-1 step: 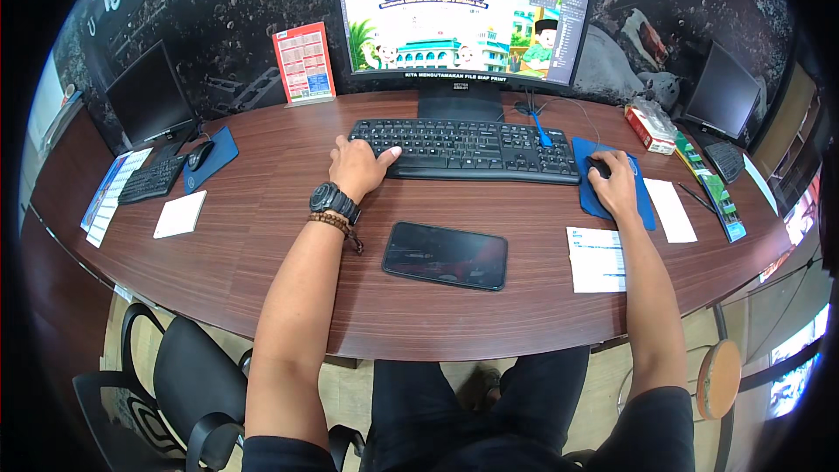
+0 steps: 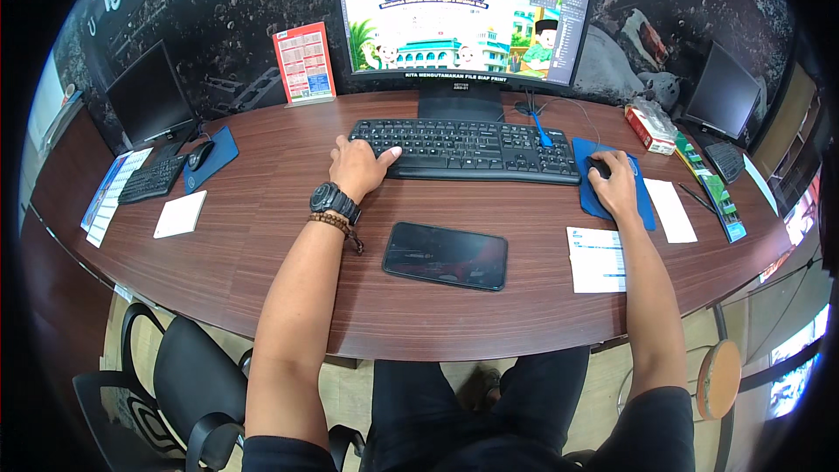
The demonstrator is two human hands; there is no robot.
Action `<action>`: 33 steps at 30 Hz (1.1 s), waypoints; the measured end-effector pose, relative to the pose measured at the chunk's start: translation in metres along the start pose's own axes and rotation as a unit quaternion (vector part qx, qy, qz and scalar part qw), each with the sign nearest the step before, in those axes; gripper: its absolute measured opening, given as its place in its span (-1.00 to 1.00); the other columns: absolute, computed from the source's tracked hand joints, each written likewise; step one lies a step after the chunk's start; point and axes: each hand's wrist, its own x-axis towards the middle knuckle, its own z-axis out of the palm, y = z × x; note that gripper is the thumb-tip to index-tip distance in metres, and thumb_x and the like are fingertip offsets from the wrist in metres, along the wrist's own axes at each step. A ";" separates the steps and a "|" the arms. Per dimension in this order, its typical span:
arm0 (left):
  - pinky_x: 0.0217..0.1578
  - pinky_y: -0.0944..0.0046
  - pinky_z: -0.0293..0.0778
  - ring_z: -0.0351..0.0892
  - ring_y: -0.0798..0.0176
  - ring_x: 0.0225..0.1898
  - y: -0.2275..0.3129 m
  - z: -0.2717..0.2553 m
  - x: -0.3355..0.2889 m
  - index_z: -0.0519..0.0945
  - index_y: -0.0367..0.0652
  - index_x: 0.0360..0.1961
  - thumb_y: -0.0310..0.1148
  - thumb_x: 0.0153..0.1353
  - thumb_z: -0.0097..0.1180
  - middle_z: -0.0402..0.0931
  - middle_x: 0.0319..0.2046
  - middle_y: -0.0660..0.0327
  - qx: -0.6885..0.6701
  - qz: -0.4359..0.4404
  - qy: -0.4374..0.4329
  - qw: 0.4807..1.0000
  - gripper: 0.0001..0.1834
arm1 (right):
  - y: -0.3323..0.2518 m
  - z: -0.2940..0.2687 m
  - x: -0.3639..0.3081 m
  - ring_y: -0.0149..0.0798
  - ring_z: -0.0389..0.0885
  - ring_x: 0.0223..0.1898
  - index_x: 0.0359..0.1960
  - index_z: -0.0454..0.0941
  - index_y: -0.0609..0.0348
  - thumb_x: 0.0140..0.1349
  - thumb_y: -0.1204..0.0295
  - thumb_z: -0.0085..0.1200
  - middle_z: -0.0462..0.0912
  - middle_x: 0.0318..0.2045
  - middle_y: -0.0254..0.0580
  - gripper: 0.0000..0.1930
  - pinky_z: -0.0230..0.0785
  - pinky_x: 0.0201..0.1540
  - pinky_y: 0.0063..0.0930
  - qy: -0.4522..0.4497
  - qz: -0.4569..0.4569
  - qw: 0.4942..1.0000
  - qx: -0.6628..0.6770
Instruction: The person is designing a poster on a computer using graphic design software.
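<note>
My left hand (image 2: 357,166) rests at the left end of a black keyboard (image 2: 468,147), fingers apart, the thumb lying over its lower edge. A black watch (image 2: 325,198) and a brown bead bracelet are on that wrist. My right hand (image 2: 619,185) is curled over a black mouse (image 2: 599,168), which it partly hides. Beneath the mouse lies a blue mouse pad (image 2: 594,204). Behind the keyboard stands a large curved monitor (image 2: 454,35) with a colourful banner design on its screen. A dark phone (image 2: 446,255) lies flat between my forearms.
A printed paper (image 2: 594,262) lies partly under my right forearm. Farther right are a white sheet (image 2: 671,211), a pen, a red-and-white box (image 2: 650,129) and another monitor (image 2: 723,92). A red-framed calendar (image 2: 304,61) stands at the back; a second keyboard (image 2: 153,179) sits left.
</note>
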 end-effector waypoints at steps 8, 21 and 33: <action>0.06 -0.14 0.53 0.43 -0.36 0.16 -0.002 0.001 0.001 0.61 -0.55 -0.08 0.24 0.20 0.22 0.35 0.16 -0.32 0.005 0.008 0.005 1.000 -0.17 | -0.018 0.000 -0.001 0.15 0.27 0.36 -0.30 0.72 0.10 0.10 0.49 0.13 0.52 0.06 -0.03 -0.84 -0.05 0.47 0.14 -0.032 -0.192 0.980 -0.039; 0.36 -0.21 0.02 0.08 -0.26 0.41 0.002 0.017 -0.008 0.74 -0.04 -0.11 -0.04 0.23 0.27 0.25 0.33 -0.23 -0.010 0.175 0.073 0.982 -0.65 | 0.002 0.003 0.001 0.06 0.54 0.10 -0.07 0.67 0.11 0.13 0.35 0.15 0.55 0.04 -0.05 -0.68 0.39 0.18 -0.17 -0.011 -0.011 1.000 -0.006; 0.09 -0.12 0.50 0.39 -0.31 0.12 0.000 0.025 -0.007 0.57 -0.16 0.14 -0.21 0.18 0.30 0.28 0.14 -0.21 -0.029 0.081 0.148 0.985 -0.48 | 0.000 0.003 0.001 0.05 0.54 0.11 -0.03 0.65 0.13 0.13 0.30 0.17 0.54 0.05 -0.01 -0.63 0.37 0.20 -0.17 -0.024 0.007 1.000 -0.006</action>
